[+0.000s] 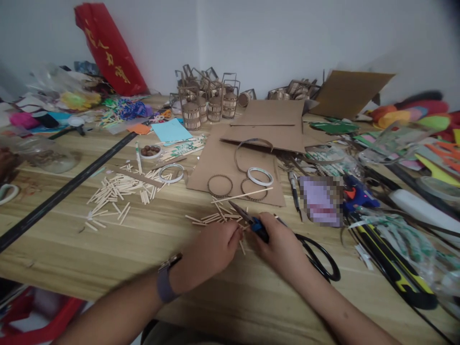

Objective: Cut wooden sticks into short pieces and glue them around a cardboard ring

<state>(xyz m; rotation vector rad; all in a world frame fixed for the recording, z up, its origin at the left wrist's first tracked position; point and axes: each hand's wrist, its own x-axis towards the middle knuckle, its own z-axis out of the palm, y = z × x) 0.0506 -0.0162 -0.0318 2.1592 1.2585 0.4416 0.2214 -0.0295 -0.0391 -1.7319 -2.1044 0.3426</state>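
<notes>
The right hand (282, 244) closes around a blue-handled tool (259, 230), whose dark pointed end reaches up and to the left over a loose scatter of thin sticks (205, 219); the palm and fingers cover much of the handle, and whether its jaws stand apart is hard to make out. The left hand (212, 247) is just beside it, back turned up and fingers curled in, with a stick end or two showing near the fingertips; I cannot tell whether it pinches one, since the hand itself hides the spot. It also hides part of the scatter on the wooden table (108, 261). Black scissors (323, 261) lie by the right wrist, partly behind the hand and forearm, so mainly their handle loops show. Beyond the hands, one longer stick (242, 195) crosses the near edge of a cardboard sheet (199, 167), passing over a dark ring whose far side is partly hidden by a white tape roll (260, 176); a second ring (220, 186) shows whole. A larger stick pile (115, 191) lies to the left. On the right, a purplish item (321, 201) is pixelated past recognition, and crumpled clear plastic (398, 239) blurs what it covers. At the left edge, a dark shape beside a clear jar (53, 155) is cut off and unreadable.
</notes>
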